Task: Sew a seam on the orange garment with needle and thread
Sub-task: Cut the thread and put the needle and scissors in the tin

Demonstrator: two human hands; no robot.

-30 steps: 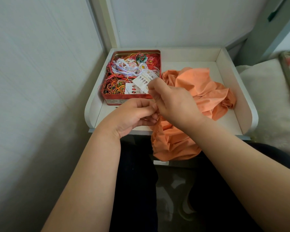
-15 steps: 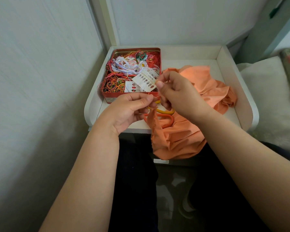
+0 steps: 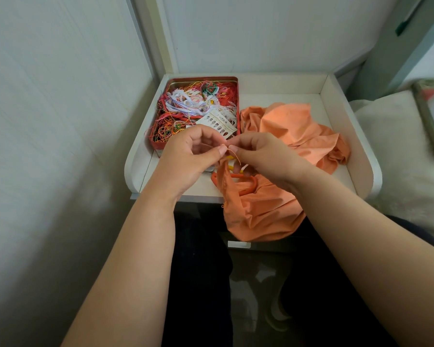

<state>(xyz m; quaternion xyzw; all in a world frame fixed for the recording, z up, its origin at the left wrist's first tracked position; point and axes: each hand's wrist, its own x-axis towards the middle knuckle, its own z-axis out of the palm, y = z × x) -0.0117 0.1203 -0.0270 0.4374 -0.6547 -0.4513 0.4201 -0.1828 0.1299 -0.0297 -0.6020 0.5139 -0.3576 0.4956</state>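
We look down from head height at a white tray table [image 3: 341,126] with raised sides, set in a corner between pale walls. Our two bare forearms reach in from the bottom edge and meet over its near half. The orange garment [image 3: 293,126] lies crumpled on the right side of the tray, and one fold of it spills over the front edge toward our dark-clothed lap. On the left side of the tray sits an open red tin [image 3: 158,149], full of tangled coloured threads, with a white card [image 3: 219,122] resting on top. Our left hand [image 3: 188,156] and right hand [image 3: 263,159] are close together, fingertips nearly touching, each pinching a thin orange thread [image 3: 236,156] that curves down between them. We cannot make out a needle. Just under the hands, orange and yellow scissor handles [image 3: 246,182] rest on the fabric.
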